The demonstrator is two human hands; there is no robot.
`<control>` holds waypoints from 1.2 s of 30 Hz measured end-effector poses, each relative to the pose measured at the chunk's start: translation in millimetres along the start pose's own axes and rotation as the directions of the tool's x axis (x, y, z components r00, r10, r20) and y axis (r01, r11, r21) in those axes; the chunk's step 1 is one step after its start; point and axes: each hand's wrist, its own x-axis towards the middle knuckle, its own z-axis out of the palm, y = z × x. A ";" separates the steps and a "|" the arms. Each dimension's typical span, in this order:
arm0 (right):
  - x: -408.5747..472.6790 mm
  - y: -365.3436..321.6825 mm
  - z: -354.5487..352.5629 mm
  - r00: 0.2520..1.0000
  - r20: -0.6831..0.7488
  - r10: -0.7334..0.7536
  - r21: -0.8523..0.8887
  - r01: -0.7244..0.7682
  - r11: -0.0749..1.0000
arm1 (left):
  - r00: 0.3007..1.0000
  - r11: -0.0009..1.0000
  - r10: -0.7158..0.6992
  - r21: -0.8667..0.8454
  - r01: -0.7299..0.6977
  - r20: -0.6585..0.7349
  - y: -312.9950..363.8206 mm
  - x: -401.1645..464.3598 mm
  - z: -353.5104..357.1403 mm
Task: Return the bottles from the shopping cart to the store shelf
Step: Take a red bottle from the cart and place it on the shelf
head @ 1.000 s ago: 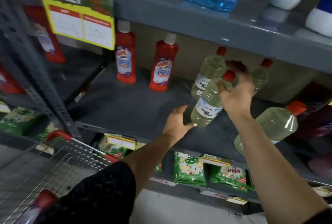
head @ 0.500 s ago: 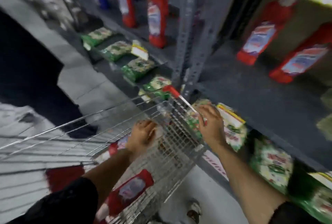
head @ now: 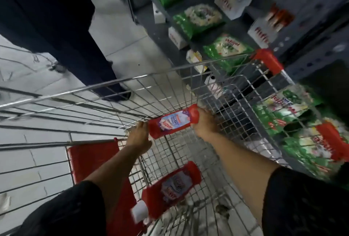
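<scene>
Both arms reach down into the wire shopping cart (head: 117, 82). A red bottle with a white and blue label (head: 172, 122) lies sideways between my hands, above the cart floor. My left hand (head: 138, 137) grips its left end and my right hand (head: 204, 125) grips its right end. A second red bottle with a white cap (head: 168, 190) lies on the cart floor nearer to me. The store shelf (head: 306, 33) stands to the right of the cart.
Green packets (head: 197, 19) and white price tags fill the lower shelves on the right. The cart has red corner guards (head: 267, 60) and a red flap (head: 94, 162) at the near end. Pale floor tiles (head: 120, 27) and a dark shape (head: 56, 18) lie beyond it.
I have turned from the shelf, where my hands were at a clear bottle, down to the cart. Both hands reached in and closed on a red bottle.
</scene>
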 end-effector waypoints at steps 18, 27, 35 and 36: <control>-22.4 62.4 1.0 0.785 0.607 0.124 -0.331 0.108 0.938 | 0.932 0.966 0.247 -0.138 -0.217 0.263 16.0 -5.3 -19.6; -64.1 63.0 -117.7 0.839 0.544 -0.034 0.120 -0.037 0.992 | 0.901 0.523 0.428 -0.792 -0.316 -0.077 155.8 -63.1 -175.3; -145.2 60.3 -292.4 0.989 0.103 -0.107 0.415 0.055 0.908 | 0.802 0.068 0.440 -0.875 -0.479 -0.404 333.5 -128.7 -252.2; -156.7 67.6 -312.8 0.993 0.060 -0.099 0.417 0.066 0.906 | 0.780 0.043 0.465 -0.870 -0.492 -0.419 356.3 -139.6 -256.5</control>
